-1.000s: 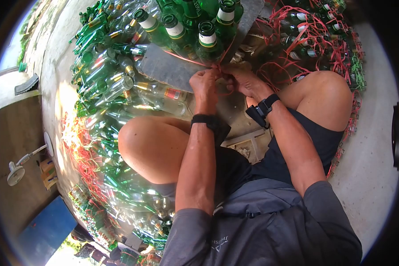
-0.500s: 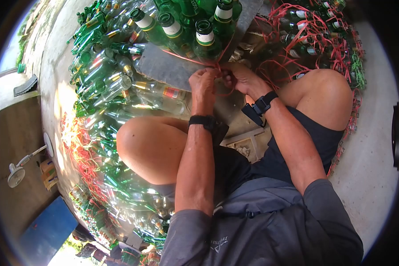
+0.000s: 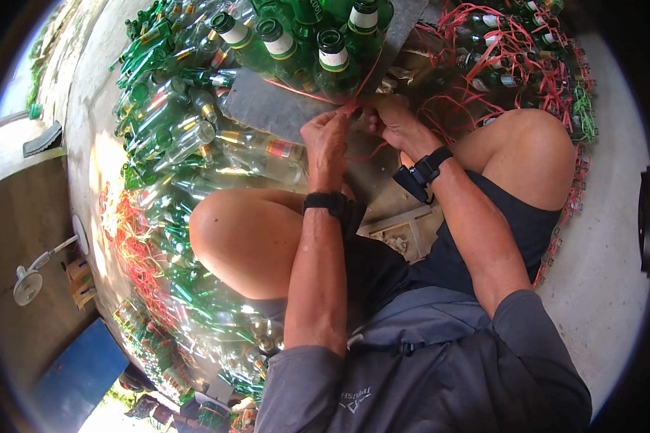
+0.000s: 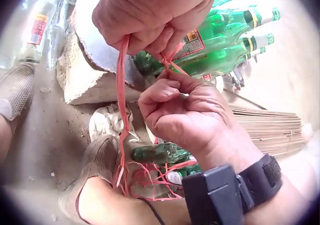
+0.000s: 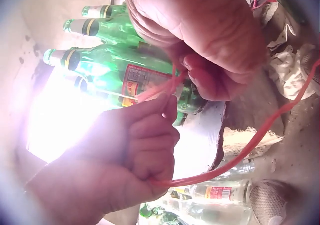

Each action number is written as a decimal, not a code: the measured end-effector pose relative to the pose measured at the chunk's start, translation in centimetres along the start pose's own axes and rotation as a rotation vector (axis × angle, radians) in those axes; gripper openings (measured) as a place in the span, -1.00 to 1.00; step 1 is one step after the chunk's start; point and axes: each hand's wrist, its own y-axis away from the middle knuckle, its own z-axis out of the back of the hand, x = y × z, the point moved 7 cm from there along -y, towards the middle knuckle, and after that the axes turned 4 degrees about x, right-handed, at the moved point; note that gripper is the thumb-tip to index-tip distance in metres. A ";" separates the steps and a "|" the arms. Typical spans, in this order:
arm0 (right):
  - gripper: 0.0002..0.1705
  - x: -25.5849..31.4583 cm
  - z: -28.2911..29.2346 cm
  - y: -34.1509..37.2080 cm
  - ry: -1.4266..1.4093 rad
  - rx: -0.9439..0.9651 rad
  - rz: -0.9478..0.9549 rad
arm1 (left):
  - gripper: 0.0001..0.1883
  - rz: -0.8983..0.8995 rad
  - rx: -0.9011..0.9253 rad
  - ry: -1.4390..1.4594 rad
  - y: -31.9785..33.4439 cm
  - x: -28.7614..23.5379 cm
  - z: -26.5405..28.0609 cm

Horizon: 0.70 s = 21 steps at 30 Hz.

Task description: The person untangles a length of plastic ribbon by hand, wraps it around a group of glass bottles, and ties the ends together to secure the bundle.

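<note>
Upright green glass bottles (image 3: 336, 76) stand in a bundle on a grey slab (image 3: 263, 108), with red plastic string (image 5: 175, 82) round them. At the bundle's near side, my left hand (image 3: 325, 141) pinches the string between thumb and forefinger. Its other fingers curl over a long loose tail (image 4: 120, 95) that hangs down. Close beside it, my right hand (image 3: 401, 126) pinches the string at the crossing point with bent fingers. In the left wrist view the strands cross between both hands, right against the bottles. Fingers partly cover this crossing.
Loose clear bottles (image 3: 267, 148) and green bottles (image 3: 148, 108) lie heaped at the left. Bottles wrapped in tangled red string (image 3: 498, 58) stand at the right. My knees (image 3: 242, 238) flank the work. A white crumpled cloth (image 4: 112, 122) lies below the slab.
My left hand has shifted slightly left, away from the right hand, and the gap between them has widened. Both hands keep their pinch on the string. The bottles stay in place.
</note>
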 end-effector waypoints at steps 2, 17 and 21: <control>-0.89 0.3 -0.1 0.3 -0.011 -0.028 0.019 | -0.79 -0.005 -0.011 -0.020 0.0 -0.1 0.1; -0.92 1.0 0.2 -0.6 -0.089 -0.079 0.054 | -0.83 -0.138 -0.104 -0.008 -0.1 -0.9 1.5; -0.89 1.2 0.1 -0.2 -0.098 -0.117 0.066 | -0.82 -0.158 -0.103 -0.071 0.0 -0.9 1.7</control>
